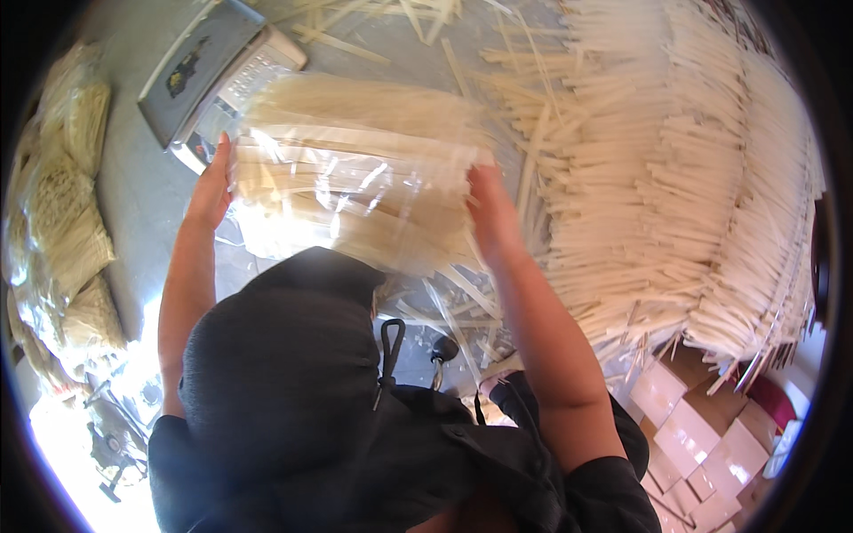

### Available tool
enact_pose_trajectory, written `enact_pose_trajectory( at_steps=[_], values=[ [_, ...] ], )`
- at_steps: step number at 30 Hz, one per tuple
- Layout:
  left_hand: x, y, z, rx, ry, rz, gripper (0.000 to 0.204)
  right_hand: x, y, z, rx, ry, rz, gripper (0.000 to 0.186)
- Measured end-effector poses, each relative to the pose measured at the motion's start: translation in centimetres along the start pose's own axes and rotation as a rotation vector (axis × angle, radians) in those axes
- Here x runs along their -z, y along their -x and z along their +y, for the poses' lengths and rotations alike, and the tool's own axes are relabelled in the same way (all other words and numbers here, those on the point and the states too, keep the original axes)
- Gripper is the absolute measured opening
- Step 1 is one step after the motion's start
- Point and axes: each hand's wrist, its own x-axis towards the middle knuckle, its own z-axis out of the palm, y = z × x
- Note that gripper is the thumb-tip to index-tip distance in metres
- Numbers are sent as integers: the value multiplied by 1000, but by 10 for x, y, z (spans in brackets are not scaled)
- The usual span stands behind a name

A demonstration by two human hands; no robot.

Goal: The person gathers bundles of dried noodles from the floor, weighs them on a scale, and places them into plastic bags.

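Between my two hands is a clear plastic bag (355,169) full of pale, flat strips lying lengthwise, its near side shiny with glare. My left hand (211,186) holds the bag's left end, fingers pointing up along it. At the opposite end my right hand (493,213) grips the bag, its fingers partly hidden and smeared by motion. The bag is blurred too, and it covers part of a weighing scale (253,75) with a keypad and a grey pan behind it. I cannot tell whether the bag touches the scale.
A large heap of loose pale strips (640,178) fills the right side of the grey table (138,178). Stray strips (355,40) lie at the back. Filled plastic bags (67,204) are piled at far left. Cardboard boxes (702,444) stand low at right.
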Motion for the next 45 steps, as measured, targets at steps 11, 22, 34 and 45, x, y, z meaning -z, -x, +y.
enact_pose_trajectory(
  at_steps=[11,22,34,45],
  values=[
    [34,-7,-92,178,-242,-162,66,100,22,46,55,855,-66,15],
    [33,-12,-101,-91,-792,-33,49,107,-15,63,460,972,79,22],
    [69,-68,-164,213,68,-134,81,169,47,26,438,1699,660,43],
    [39,-40,-131,126,167,-122,76,126,81,83,113,1645,12,69]
  ],
)
